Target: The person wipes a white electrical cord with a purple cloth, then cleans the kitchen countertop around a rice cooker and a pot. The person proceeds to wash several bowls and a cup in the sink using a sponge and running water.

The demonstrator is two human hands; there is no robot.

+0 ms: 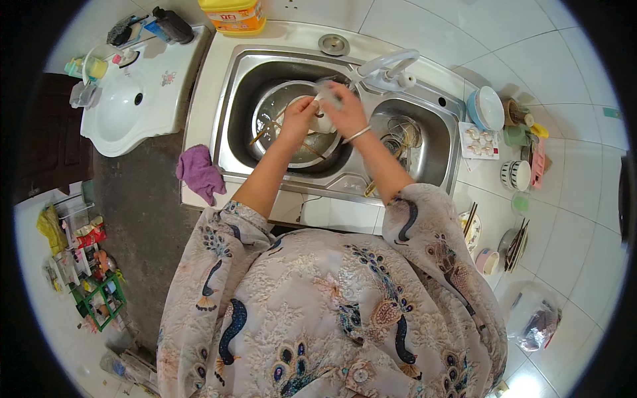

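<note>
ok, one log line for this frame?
left hand: holds white bowl | right hand: wiping it | over metal basin in sink

A squat yellow container with a red-and-yellow label is seen behind the sink at the top edge. A clear plastic bag of dark contents is placed at lower right.

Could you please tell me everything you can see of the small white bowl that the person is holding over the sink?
The small white bowl looks like glazed ceramic, round and pale. It is held between the left hand and the right hand, which cover much of it, so its inside and any pattern cannot be made out. It sits above a round metal basin in the left compartment of the steel sink, below the white tap.
</note>
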